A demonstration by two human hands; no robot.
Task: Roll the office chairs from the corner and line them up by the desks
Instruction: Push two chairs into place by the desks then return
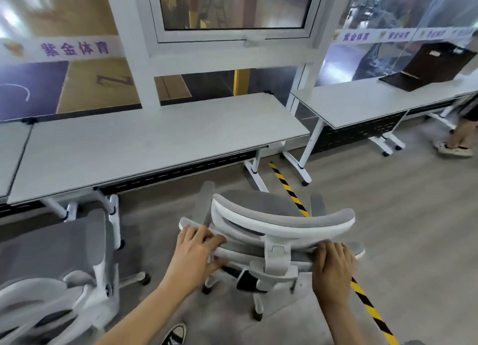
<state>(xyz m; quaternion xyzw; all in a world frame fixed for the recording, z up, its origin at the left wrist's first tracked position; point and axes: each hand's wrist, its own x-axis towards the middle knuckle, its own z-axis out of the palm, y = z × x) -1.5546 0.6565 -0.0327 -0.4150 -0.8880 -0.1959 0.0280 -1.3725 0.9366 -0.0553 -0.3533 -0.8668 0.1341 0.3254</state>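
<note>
Head view looks down on a big grey floor [403, 215] and a wall of windows [232, 8] with a white strip of purple writing across the glass. Along the windows runs a long grey desk [144, 142] on white legs with little wheels. A second desk [362, 101] just like it stands to the right, with a gap between the two. On the floor in front of the right end of the long desk stands a grey and white office chair [274, 254]. Its seat faces the desk, but it is not pushed under it. Another chair [51, 246] of the same kind stands at the left, with its seat close to the desk edge and beside a white desk leg. A dark box [429, 65] sits on the second desk. A yellow and black stripe [287, 189] runs along the floor from between the desks and passes under the middle chair. At the far right you can see another person's bare leg [463, 130] and sandal [452, 148]. The left hand [196, 251] holds the left side of the chair's back, with its fingers curled over the top edge. The right hand [333, 264] holds the right side the same way. A black and white shoe [176, 334] peeks in at the bottom.
</note>
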